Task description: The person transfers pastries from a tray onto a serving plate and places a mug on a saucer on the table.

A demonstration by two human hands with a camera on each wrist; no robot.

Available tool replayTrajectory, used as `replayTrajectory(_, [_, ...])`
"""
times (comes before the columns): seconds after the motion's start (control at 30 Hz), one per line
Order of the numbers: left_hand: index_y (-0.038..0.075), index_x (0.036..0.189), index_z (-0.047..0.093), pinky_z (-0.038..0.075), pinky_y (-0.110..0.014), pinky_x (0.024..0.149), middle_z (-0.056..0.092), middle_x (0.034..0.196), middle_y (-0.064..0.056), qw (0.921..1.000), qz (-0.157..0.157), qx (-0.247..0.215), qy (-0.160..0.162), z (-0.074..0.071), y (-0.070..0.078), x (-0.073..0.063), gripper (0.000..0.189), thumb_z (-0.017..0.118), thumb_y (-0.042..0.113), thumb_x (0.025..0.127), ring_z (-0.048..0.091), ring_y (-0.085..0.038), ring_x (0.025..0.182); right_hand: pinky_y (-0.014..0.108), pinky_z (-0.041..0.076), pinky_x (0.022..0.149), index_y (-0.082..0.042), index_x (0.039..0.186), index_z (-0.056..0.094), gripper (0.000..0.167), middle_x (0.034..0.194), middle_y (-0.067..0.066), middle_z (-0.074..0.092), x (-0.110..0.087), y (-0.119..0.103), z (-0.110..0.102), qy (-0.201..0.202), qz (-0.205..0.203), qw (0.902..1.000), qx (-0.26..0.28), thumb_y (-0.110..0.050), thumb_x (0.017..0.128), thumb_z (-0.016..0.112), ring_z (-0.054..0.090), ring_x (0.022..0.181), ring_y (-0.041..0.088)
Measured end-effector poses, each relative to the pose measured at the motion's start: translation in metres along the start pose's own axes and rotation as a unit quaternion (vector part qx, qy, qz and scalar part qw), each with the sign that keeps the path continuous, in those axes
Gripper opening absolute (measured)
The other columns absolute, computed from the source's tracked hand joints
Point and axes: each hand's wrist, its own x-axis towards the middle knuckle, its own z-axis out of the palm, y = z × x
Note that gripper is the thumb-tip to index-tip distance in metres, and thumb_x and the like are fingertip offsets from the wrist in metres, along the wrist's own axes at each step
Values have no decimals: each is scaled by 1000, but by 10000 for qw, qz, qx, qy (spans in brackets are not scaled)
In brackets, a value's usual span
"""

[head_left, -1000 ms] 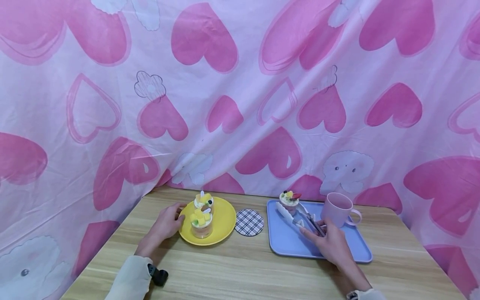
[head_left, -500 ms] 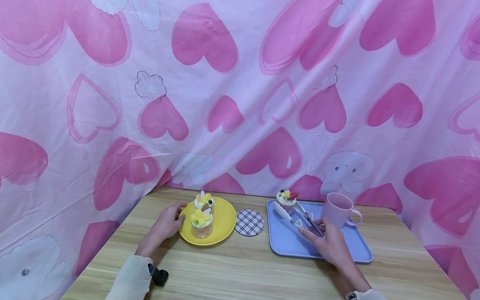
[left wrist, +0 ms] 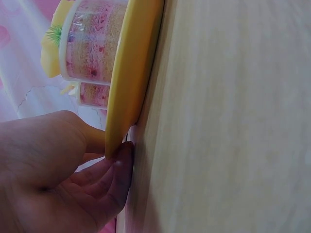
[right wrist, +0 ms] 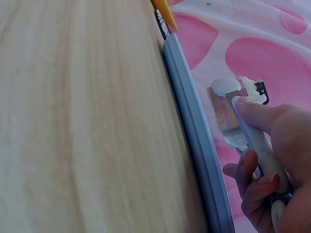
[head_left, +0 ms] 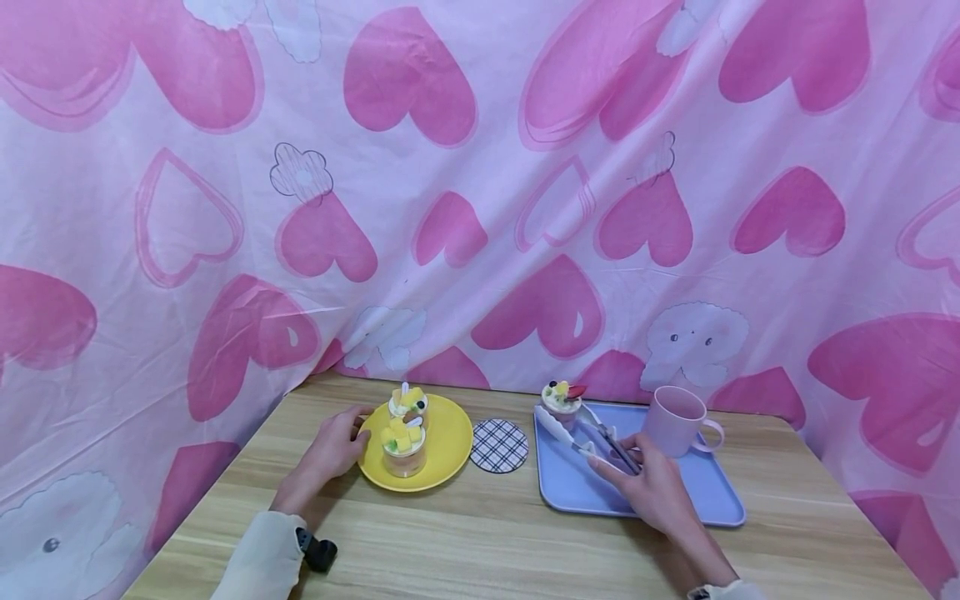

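- A round checked coaster lies on a wooden table.
- Left of the coaster, right beside it, is a yellow plate carrying two fruit-topped desserts, a front cup and a rear cup.
- On the side of the plate away from the coaster, the left hand pinches the rim. The left wrist view reveals the thumb on top and fingertips tucked under the rim, just over the table.
- That close view also shows pink and tan cake layers through the clear cup walls; from the head, yellow fruit cubes stand out most.
- Right of the coaster is a pale blue tray.
- The right hand holds tongs that point toward the coaster, their arms either side of a strawberry-topped cup.
- This cup is behind and right of the coaster. The right wrist view shows backdrop between its base and the tray rim, a gap the head view leaves unclear.
- Farther right of the coaster, a pink mug stands upright on the tray, handle facing away.
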Motion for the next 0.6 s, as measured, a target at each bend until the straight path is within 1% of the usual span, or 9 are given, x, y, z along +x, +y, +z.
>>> replayTrajectory(0.1, [-4, 151, 55, 65, -45, 95, 70, 131, -24, 10000, -34, -10, -7, 0, 0, 0, 48, 63, 2, 104, 69, -30, 109, 33, 46, 76, -9, 124, 64, 73, 113, 14, 71, -1, -1, 2, -38, -32, 10000, 25, -67, 84, 84, 61, 95, 25])
replayTrajectory(0.37, [-4, 150, 56, 65, -46, 95, 70, 131, -24, 10000, -3, -1, 11, 0, -1, 0, 47, 62, 1, 104, 70, -30, 110, 34, 49, 81, -10, 129, 66, 72, 121, 15, 73, -3, -7, 7, -102, -115, 9999, 29, -64, 85, 85, 63, 97, 25])
replayTrajectory(0.47, [-4, 150, 56, 65, -46, 95, 70, 130, -24, 10000, 19, 9, 13, -1, 0, 0, 47, 62, 2, 104, 70, -29, 110, 34, 49, 79, -10, 130, 66, 73, 121, 15, 73, -4, -10, 9, -151, -115, 9998, 71, -64, 85, 85, 62, 97, 24])
replayTrajectory(0.6, [-4, 150, 56, 65, -46, 94, 71, 129, -23, 10000, 34, 16, 13, -1, 0, 0, 47, 63, 1, 104, 70, -28, 109, 32, 48, 77, -10, 130, 66, 72, 118, 13, 74, -6, -14, 12, -144, -112, 9998, 125, -63, 85, 86, 62, 95, 24])
